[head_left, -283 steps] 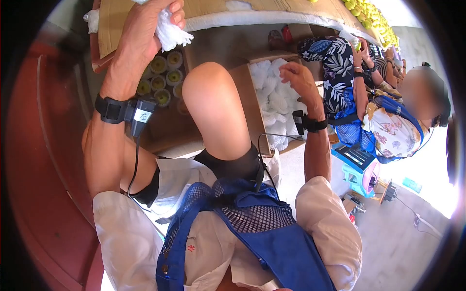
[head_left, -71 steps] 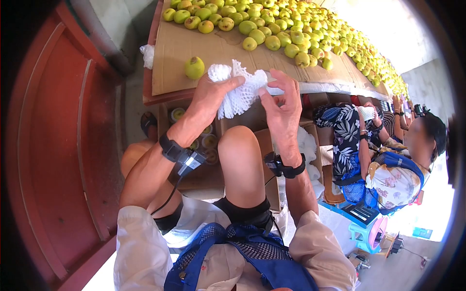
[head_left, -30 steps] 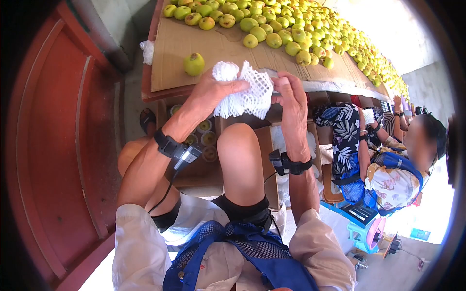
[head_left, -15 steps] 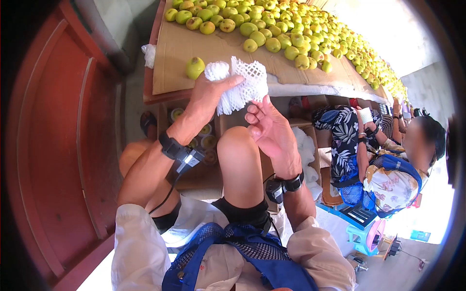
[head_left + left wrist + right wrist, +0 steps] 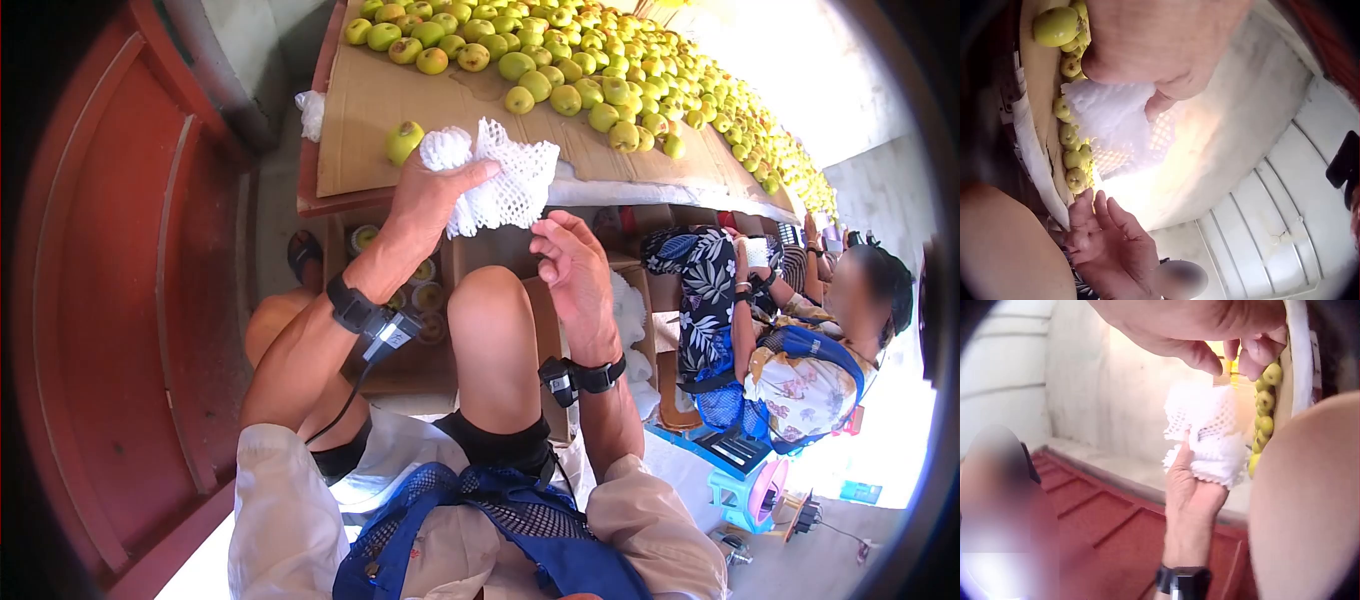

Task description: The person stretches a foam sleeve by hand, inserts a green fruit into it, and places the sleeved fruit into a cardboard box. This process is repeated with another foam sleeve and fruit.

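Your bench ahead: a cardboard sheet (image 5: 400, 95) covers the table, with green-yellow fruit (image 5: 590, 70) heaped across its far part and one single fruit (image 5: 403, 141) lying apart near the front edge. Below the table edge, an open carton (image 5: 400, 355) holds wrapped fruit. To your right, a seated person in a floral shirt (image 5: 715, 280). A red door (image 5: 120, 330) stands at your left.

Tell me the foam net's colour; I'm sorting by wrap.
White, the foam net; head view shows it best.
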A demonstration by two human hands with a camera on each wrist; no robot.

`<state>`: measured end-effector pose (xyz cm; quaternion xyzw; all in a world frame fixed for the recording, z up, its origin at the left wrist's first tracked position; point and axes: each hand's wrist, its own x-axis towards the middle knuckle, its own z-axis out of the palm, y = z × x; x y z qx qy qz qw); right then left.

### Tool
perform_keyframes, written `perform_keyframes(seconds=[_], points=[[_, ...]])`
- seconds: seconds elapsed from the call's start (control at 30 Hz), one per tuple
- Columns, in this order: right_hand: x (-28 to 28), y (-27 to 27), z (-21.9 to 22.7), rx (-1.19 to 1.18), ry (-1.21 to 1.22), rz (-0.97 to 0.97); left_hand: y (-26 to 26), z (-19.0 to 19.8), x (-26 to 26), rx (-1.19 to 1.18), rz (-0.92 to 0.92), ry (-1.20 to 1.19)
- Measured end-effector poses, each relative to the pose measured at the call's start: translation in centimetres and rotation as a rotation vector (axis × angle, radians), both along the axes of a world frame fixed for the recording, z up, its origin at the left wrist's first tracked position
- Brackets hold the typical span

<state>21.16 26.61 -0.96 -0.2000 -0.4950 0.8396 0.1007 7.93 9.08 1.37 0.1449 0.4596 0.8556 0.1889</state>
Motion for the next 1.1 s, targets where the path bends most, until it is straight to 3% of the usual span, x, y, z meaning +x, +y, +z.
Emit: perform_keyframes(seconds=[0.07, 0.2, 0.3, 0.4, 0.7, 0.9, 1.0, 1.1], points=[[0.1, 0.2, 0.4, 0.234, 0.009, -0.124, 0.0, -0.2, 0.0, -0.021, 0.032, 0.042], [0.0, -0.4, 3.2, 0.442, 0.074, -0.03, 0.4, -0.7, 0.0, -0.03, 0.047, 0.108], [-1.3, -1.0, 5.0, 0.335, 0.212, 0.161, 0.4, 0.4, 0.7, -0.103, 0.032, 0.143], [-2.2, -0.5, 5.0, 0.269, 0.197, 0.197, 0.4, -0.4, 0.3, -0.142, 0.016, 0.212], [-4.7, -1.2, 1.5, 0.361, 0.363, -0.212, 0.7, -1.0, 0.5, -0.198, 0.026, 0.204], [-5.0, -1.6, 1.0, 0.684, 0.244, -0.31, 1.3, -1.4, 0.5, -0.24, 0.112, 0.19], [-5.1, -1.5, 1.0, 1.019, 0.201, -0.293, 1.3, -1.5, 0.4, -0.367, 0.159, 0.321], [-5.2, -1.5, 0.7, 0.963, 0.231, -0.248, 1.4, -1.4, 0.4, -0.33, 0.169, 0.288]])
